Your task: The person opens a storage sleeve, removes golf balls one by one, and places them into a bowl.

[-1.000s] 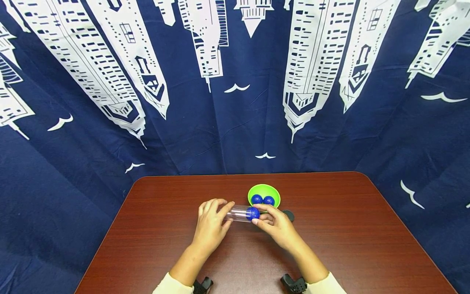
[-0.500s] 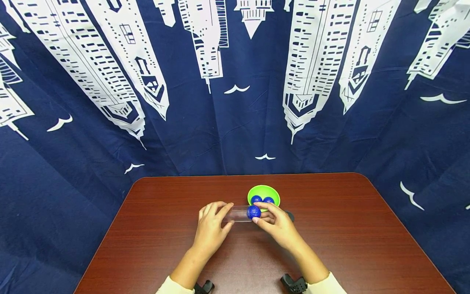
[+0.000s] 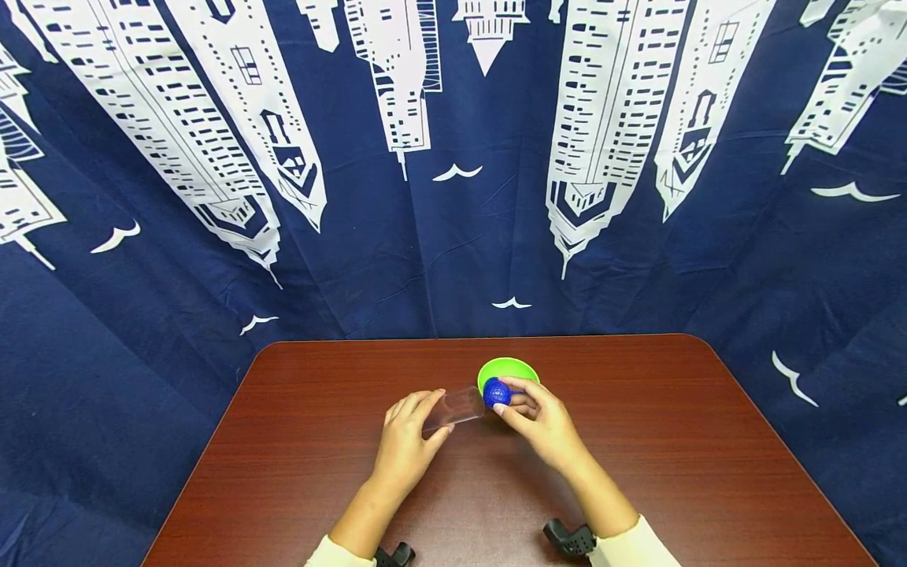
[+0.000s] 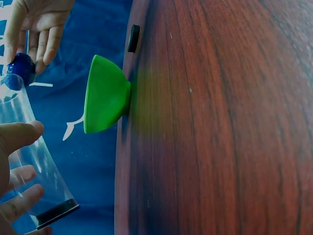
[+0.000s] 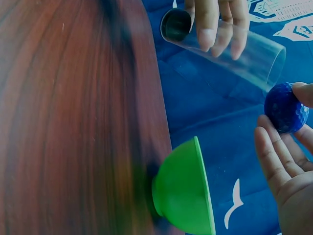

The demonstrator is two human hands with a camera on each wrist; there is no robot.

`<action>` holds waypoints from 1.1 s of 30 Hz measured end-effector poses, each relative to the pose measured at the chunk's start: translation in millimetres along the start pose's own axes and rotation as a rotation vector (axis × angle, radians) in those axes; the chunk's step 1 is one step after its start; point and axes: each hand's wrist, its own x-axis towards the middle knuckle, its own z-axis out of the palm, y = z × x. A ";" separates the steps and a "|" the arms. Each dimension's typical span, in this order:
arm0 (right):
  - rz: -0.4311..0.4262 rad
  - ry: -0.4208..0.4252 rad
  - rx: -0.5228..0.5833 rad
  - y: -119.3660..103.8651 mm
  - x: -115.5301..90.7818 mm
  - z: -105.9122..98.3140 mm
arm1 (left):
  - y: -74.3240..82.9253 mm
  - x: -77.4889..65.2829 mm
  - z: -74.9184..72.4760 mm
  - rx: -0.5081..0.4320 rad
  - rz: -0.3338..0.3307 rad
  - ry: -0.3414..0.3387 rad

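My left hand (image 3: 409,435) grips a clear plastic tube (image 3: 459,406), thumb on one side and fingers round the other. A black cap (image 4: 57,213) closes the tube's lower end in the left wrist view. Between thumb and fingertips my right hand (image 3: 544,425) pinches a blue dimpled golf ball (image 5: 286,107), right at the tube's open mouth. The tube (image 5: 234,58) looks to have no ball inside. Just behind the ball in the head view stands a green bowl (image 3: 509,367), its contents mostly hidden by the ball and right hand.
A small black disc (image 4: 133,39) lies on the brown wooden table (image 3: 298,441) beyond the bowl in the left wrist view. A dark blue cloth with white buildings and birds (image 3: 453,236) hangs behind the table.
The golf ball has come out of the tube's mouth, moving up and right with my right hand toward the bowl. The tube's mouth end has tilted up slightly.
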 end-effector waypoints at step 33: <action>-0.083 0.009 -0.491 29.7 24.4 -17.4 | -10.4 -8.7 8.0 -0.159 -0.261 -0.121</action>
